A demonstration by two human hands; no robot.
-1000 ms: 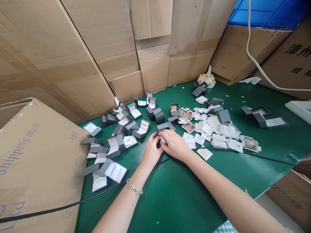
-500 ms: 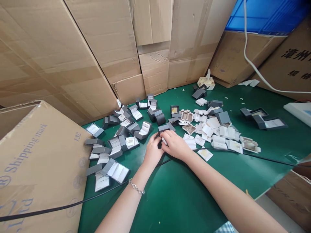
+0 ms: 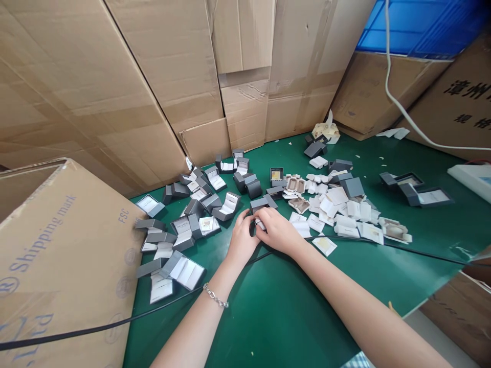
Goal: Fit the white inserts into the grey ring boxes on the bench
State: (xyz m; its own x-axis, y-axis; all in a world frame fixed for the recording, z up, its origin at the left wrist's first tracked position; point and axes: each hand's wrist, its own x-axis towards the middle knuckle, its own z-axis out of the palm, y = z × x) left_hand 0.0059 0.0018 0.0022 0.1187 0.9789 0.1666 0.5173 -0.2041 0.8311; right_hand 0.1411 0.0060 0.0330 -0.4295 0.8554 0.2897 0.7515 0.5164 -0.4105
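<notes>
Both hands meet at the middle of the green table around a small dark grey jewelry box [image 3: 264, 203] with a white inside. My left hand [image 3: 242, 236] grips its near left side, fingers curled. From the right, my right hand [image 3: 276, 228] has its fingertips bent over the white part, and they hide most of it. To the left lie several open grey jewelry boxes [image 3: 227, 205] with white linings. White inserts [image 3: 333, 204] and loose paper pieces are heaped to the right of my hands. A closed grey box [image 3: 253, 186] stands just beyond them.
A black cable [image 3: 169, 305] runs across the table under my forearms. A large printed carton [image 3: 69, 255] stands at left, and tall cardboard [image 3: 245, 112] walls the back. More open boxes [image 3: 429, 194], a white cord [image 3: 399, 105] and a blue crate [image 3: 414, 25] are at right.
Hardly anything differs. The hands stay on the same box, with only a slight shift of the fingers, and the whole view has moved by a few pixels.
</notes>
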